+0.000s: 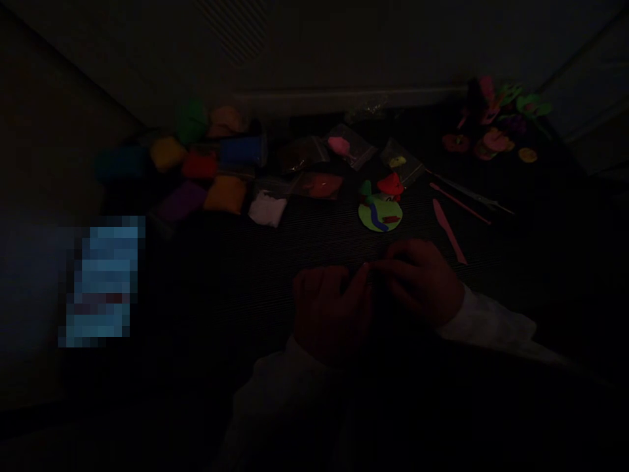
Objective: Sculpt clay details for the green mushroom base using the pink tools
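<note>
Right at the centre of the frame, the left hand and the right hand come together low on the dark ribbed mat, fingertips meeting in a tight little pinch. Is anything between them? Too dark and too small to call it! White sleeves run off toward the lower edge and the right.

Just above the hands, near but not touching, sits the green clay disc, with a blue strip and a red piece on top and a red clay lump at its upper edge. To the right, a pink clay knife lies beside a thin pink tool.

Further up, a row of plastic bags holds pink clay and orange-red clay, with white clay next to them. Upper left, a colourful cluster of clay packs, yellow, purple and orange, crowds around a blue tub. And upper right, a group of bright clay figures!
</note>
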A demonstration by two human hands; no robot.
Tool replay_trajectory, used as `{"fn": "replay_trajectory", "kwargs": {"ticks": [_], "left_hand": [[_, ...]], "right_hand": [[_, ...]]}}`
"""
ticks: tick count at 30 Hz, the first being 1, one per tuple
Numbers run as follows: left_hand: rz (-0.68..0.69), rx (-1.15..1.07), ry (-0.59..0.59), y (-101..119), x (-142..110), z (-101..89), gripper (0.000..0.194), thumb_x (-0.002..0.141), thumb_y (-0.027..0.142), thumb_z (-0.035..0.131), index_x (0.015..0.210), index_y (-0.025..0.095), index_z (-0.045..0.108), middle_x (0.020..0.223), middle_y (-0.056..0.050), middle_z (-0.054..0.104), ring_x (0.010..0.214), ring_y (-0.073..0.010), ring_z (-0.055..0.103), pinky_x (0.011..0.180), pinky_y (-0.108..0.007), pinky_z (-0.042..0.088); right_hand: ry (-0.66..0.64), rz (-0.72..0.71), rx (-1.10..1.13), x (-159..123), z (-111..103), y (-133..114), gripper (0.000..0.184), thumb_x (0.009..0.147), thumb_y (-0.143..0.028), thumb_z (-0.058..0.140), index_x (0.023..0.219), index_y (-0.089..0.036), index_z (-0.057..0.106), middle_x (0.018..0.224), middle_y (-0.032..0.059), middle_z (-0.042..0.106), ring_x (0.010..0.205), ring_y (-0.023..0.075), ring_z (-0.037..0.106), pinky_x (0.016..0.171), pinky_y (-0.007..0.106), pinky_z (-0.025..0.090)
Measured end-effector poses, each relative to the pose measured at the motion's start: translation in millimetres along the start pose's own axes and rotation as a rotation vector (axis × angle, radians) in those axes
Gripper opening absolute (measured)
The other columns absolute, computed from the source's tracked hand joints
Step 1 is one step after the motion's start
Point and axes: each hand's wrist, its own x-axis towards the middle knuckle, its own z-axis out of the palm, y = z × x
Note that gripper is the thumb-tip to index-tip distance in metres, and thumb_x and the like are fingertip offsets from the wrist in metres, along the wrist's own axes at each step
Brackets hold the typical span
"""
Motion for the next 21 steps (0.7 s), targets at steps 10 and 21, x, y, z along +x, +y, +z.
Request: {"fn": "replay_trajectory", "kwargs": {"ticks": [10, 21], "left_hand": [[-0.165, 0.047, 0.226, -42.4, -12.6, -8.7, 0.016, 0.069, 0.027, 0.057, 0.081, 0.02, 0.064, 0.073, -0.005, 0.056, 0.074, -0.0173, 0.051, 0.071, -0.033, 0.037], [-0.211, 0.028, 0.107, -44.2, -7.3, -5.5, 0.019, 0.07, 0.035, 0.056, 0.084, 0.025, 0.065, 0.076, -0.003, 0.059, 0.075, -0.0173, 0.051, 0.071, -0.034, 0.038]], "right_hand": [[0.005, 0.008, 0.066, -0.1, -1.1, 1.8, 0.027, 0.076, -0.022, 0.045, 0.1, -0.023, 0.057, 0.091, 0.0037, 0.05, 0.083, 0.0147, 0.046, 0.074, 0.033, 0.036], [0.042, 0.068, 0.101, 1.7, -1.0, -1.6, 0.024, 0.077, -0.02, 0.045, 0.098, -0.021, 0.057, 0.092, 0.0037, 0.05, 0.085, 0.0137, 0.046, 0.075, 0.031, 0.037]]}}
